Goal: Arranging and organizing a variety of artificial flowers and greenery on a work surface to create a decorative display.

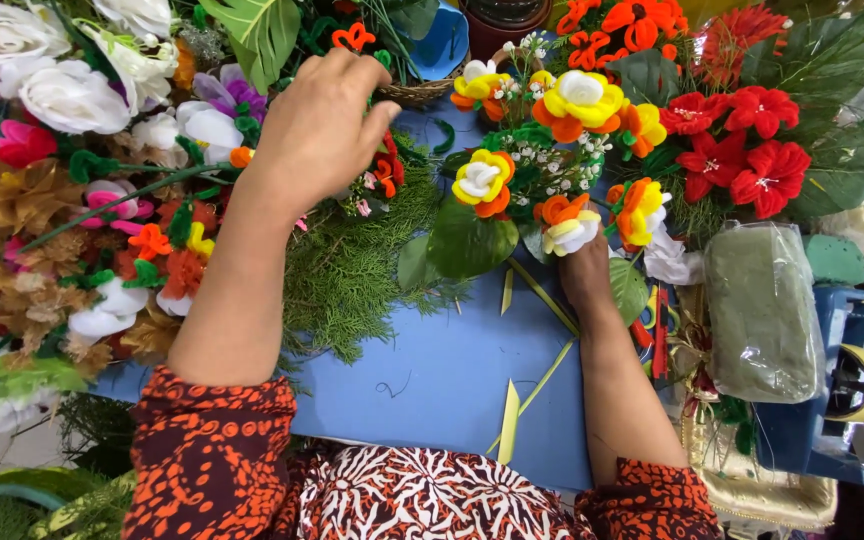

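Observation:
My right hand [586, 268] grips the stems of a bouquet [552, 150] of yellow, orange and white artificial flowers with small white sprigs and broad green leaves, held upright over the blue table [432, 370]. My left hand [324, 122] reaches forward with fingers spread over a pile of loose artificial flowers and green fern sprigs [352, 265], near small orange and pink blooms [384, 172]. It holds nothing that I can see. Both arms wear orange and dark patterned sleeves.
Heaps of white, pink and gold fake flowers [62, 150] fill the left. Red flowers [742, 150] stand at right, beside a wrapped green foam block [762, 310] and a blue tape dispenser [852, 390]. Yellow-green ribbon strips [509, 425] lie on the table. A wicker basket [422, 92] sits behind.

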